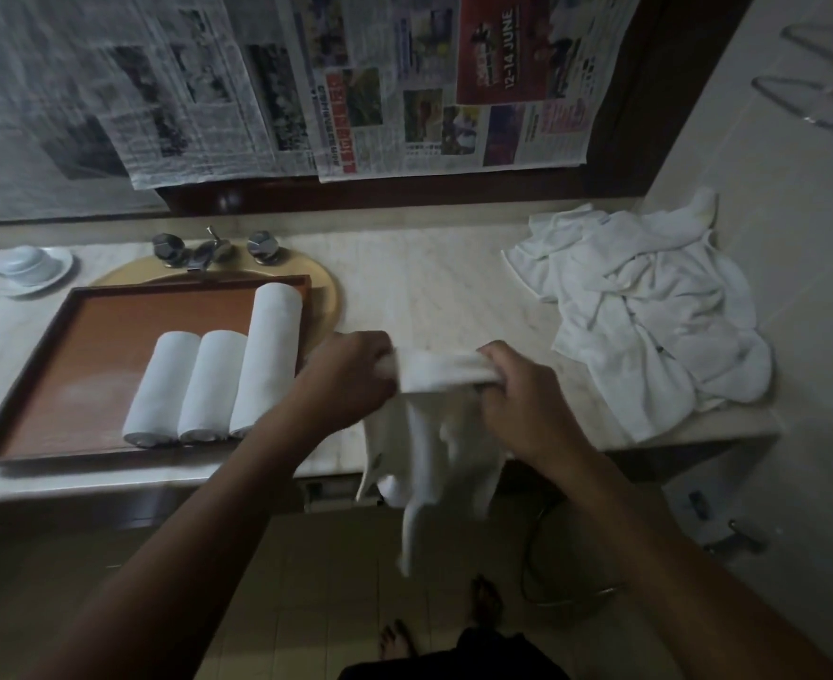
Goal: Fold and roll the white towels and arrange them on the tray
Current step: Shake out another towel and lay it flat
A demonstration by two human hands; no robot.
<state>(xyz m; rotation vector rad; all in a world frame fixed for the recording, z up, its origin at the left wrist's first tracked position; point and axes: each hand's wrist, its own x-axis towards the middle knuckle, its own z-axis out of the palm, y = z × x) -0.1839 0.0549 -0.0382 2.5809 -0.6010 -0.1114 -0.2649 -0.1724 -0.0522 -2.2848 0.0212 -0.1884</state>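
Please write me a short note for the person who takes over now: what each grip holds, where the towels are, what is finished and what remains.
Left grip and right grip: each holds one end of a white towel, bunched between them. The rest of it hangs down past the front edge of the counter.
Done: three rolled towels lie side by side on the right part of the tray.
Left: fold and roll the held towel, then the crumpled pile at the counter's right end, and place them on the tray.
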